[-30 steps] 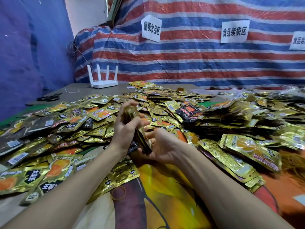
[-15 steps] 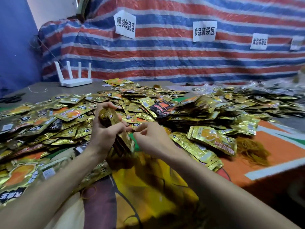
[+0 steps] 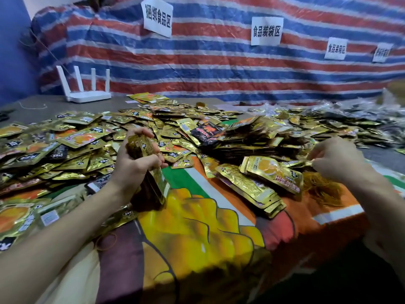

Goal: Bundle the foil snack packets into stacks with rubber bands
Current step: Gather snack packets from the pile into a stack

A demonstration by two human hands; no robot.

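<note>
Backdrop: striped tarp (image 3: 219,69), red, blue and white, across the full width. Four paper signs (image 3: 157,16) are fixed to it.
Counter (image 3: 43,102): grey, bare at far left. A printed cloth (image 3: 197,227) in yellow, orange and green covers the near part.
Packets (image 3: 76,137): loose gold foil heap from the left edge across to the far right, mostly lying flat and overlapping. A fanned group (image 3: 271,172) lies right of centre on the cloth.
Rubber bands (image 3: 324,189): tangled orange-brown heap on the cloth, just right of the fanned group.
Left hand (image 3: 131,163): fingers wrapped round a stack (image 3: 153,187) of packets, held on edge and tilted, its lower end near the cloth.
Right hand (image 3: 337,159): well apart from the left, over the far edge of the band heap, fingers curled with tips together. Cannot tell whether it holds a band.
Router (image 3: 87,93): white, four aerials up, far left on the counter.
One band (image 3: 106,241) lies alone beside the left forearm.
</note>
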